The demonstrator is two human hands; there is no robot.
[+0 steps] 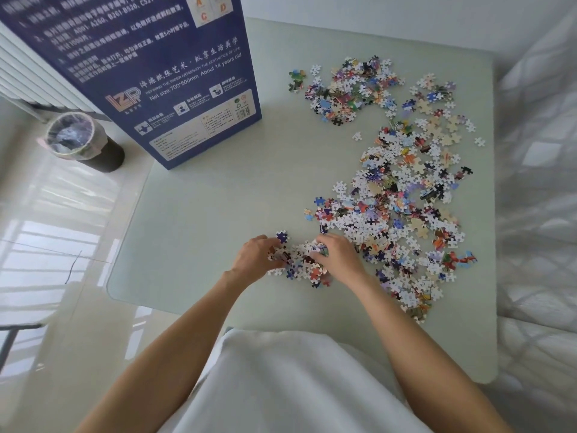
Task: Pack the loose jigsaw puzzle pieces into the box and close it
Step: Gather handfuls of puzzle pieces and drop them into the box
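Note:
A tall blue puzzle box (150,73) stands upright at the table's far left, printed side toward me. Loose jigsaw pieces (402,195) lie scattered in a long band down the right half of the pale green table (203,229). A small heap of pieces (299,260) sits near the front middle. My left hand (254,260) cups the heap from the left and my right hand (338,256) presses against it from the right, fingers curled over the pieces.
A bin (82,140) lined with a clear bag stands on the glossy floor left of the table. A bed with a pale quilt (537,182) runs along the table's right edge. My white garment (290,382) fills the near foreground.

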